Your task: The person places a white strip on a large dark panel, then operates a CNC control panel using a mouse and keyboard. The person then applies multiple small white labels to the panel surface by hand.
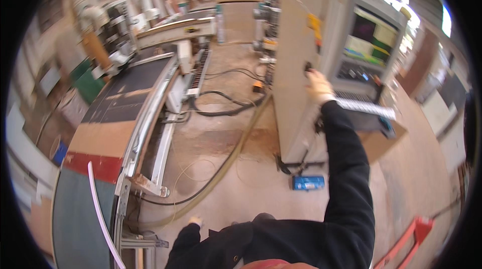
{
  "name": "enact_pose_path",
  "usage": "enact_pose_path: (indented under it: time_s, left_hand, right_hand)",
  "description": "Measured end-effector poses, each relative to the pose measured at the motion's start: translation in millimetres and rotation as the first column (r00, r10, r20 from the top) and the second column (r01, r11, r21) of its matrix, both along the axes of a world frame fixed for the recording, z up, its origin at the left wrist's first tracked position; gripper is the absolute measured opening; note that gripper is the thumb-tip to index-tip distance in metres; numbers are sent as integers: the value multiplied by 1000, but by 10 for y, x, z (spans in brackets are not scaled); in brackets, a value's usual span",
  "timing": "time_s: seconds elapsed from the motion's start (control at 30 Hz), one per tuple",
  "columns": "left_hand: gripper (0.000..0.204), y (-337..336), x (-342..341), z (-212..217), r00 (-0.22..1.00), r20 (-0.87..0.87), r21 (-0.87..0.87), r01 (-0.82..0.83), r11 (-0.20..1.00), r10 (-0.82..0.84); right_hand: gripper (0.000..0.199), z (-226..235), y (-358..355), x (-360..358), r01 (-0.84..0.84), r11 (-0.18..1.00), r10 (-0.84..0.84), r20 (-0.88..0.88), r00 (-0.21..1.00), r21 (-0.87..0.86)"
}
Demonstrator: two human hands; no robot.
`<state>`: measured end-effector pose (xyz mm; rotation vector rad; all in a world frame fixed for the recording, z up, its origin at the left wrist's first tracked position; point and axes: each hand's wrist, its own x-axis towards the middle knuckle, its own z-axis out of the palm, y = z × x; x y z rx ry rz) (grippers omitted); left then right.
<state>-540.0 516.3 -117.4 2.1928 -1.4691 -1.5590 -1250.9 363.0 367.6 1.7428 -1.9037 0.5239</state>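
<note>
Dusty workshop floor (251,168) all round, cables and a hose (221,168) trailing off below and left of the raised hand, long machine bed (125,98) further out past the lowered one. Right hand (318,86) up on the side of the grey control cabinet (296,68), gloved fingers curled at a dark knob or switch (307,67), real grip or just contact impossible to tell; left hand (195,220) hanging low and empty-looking, too small and blurred to read. Worth turning that switch squarely with a firm pinch, eyes on the screen (371,38) just right of the hand, feet clear of the cables.
</note>
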Motion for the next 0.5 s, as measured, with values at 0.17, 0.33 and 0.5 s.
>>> enact_pose_path:
  time_s: [0.17, 0.33, 0.5]
  left_hand:
    - [42, -1103, -450, 227, 998, -5, -315, -58, 947, 60]
    - [40, -1265, -670, 28, 993, 67, -250, -76, 965, 95]
    - [33, -1002, -513, -357, 963, 267, 277, -106, 955, 30]
  right_hand:
    - [58, 717, -842, -996, 85, 958, -50, 131, 990, -276]
    - [66, 308, -1741, -1219, 151, 817, 20, 290, 957, -557]
    - [28, 580, -1965, -995, 59, 777, 625, 780, 43, -626]
